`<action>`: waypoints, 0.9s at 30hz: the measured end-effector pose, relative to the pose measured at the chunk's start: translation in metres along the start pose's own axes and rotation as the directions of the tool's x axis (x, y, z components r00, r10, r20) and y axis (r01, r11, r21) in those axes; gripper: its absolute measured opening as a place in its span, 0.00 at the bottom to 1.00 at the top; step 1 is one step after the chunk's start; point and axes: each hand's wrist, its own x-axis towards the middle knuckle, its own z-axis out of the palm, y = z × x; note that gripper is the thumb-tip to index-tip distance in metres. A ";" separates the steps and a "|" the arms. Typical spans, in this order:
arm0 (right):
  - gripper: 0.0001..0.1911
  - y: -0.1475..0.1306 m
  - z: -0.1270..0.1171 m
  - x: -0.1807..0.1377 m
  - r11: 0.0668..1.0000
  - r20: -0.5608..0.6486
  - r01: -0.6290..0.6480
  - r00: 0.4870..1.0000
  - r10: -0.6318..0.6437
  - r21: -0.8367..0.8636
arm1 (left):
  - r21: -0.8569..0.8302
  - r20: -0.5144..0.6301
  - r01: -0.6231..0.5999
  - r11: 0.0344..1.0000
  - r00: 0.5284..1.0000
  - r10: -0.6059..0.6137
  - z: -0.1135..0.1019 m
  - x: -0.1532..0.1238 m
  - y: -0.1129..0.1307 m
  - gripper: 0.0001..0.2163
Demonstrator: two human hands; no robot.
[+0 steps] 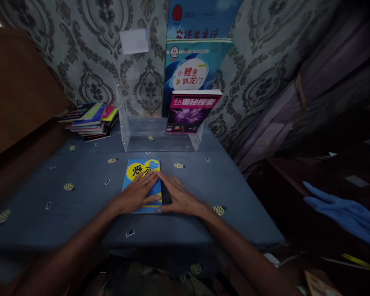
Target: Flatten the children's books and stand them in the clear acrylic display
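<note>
A small blue book (137, 167) with a yellow heart and black Chinese characters lies face up on the blue tablecloth, near the table's front. My left hand (137, 193) rests flat across its cover, fingers stretched toward the upper right and thumb apart. At the book's right edge is my right hand (180, 197), its fingers straight and thumb spread from them. The fingertips of both hands meet near the book's upper right. Part of the cover is hidden under the left hand. Neither hand grips anything.
Behind the book stands a clear acrylic rack (160, 144) with a purple book (189, 113) and taller blue books (188, 61) on its right side. A stack of books (89, 119) sits at the back left. A blue glove (342, 211) shows at the far right.
</note>
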 end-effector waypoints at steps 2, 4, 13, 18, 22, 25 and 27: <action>0.66 0.001 -0.001 0.000 1.000 0.010 -0.004 1.000 0.004 0.005 | -0.009 0.005 -0.002 1.000 1.000 0.002 -0.001 0.006 -0.008 0.33; 0.65 0.003 -0.001 0.000 1.000 0.020 -0.015 1.000 0.015 0.005 | -0.006 -0.005 0.005 1.000 1.000 -0.005 -0.002 0.013 -0.016 0.32; 0.62 0.006 -0.001 -0.002 0.998 0.082 -0.070 0.994 0.069 0.008 | -0.004 -0.071 0.232 0.973 0.970 -0.231 -0.001 0.036 -0.059 0.29; 0.59 0.007 0.000 -0.001 0.998 0.053 -0.056 0.997 0.057 -0.013 | -0.099 -0.198 0.408 0.908 0.886 -0.420 0.008 0.025 -0.087 0.27; 0.53 0.010 -0.002 0.012 0.997 0.027 -0.062 0.998 0.063 -0.051 | -0.169 -0.206 0.467 0.868 0.845 -0.494 0.012 0.020 -0.095 0.27; 0.51 0.014 -0.005 0.032 0.990 0.038 -0.092 0.995 0.096 -0.103 | -0.191 -0.226 0.462 0.866 0.838 -0.497 0.013 0.020 -0.094 0.26; 0.49 0.017 -0.007 0.047 0.981 0.027 -0.130 0.990 0.135 -0.141 | -0.203 -0.245 0.455 0.867 0.833 -0.495 0.014 0.021 -0.093 0.25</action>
